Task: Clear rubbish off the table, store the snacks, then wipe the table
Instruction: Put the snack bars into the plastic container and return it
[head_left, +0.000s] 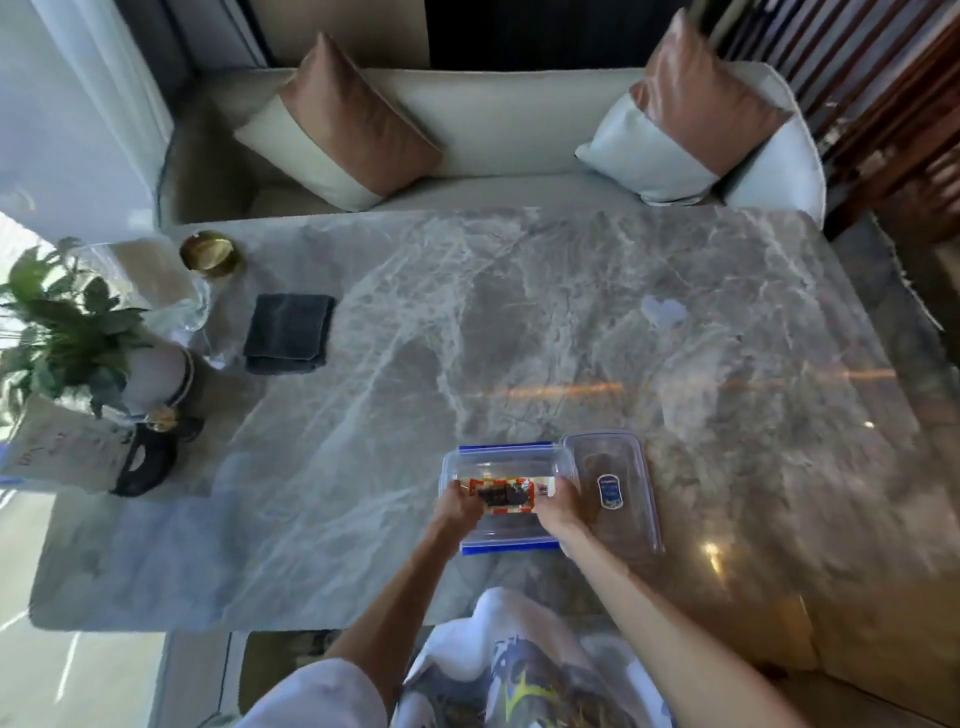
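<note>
Both hands, left hand (461, 503) and right hand (560, 506), grip a snack packet (506, 493) inside the clear box (498, 462); its lid (618, 493) lies just right.

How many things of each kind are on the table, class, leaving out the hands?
Box: 1
Lid: 1
Snack packet: 1
Folded cloth: 1
Gold bowl: 1
Potted plant: 1
Clear bag: 1
Total: 7

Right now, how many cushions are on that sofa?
2. One cushion leans at the sofa's left end, the other at its right end, both beyond the table's far edge. None looks hidden.
</note>
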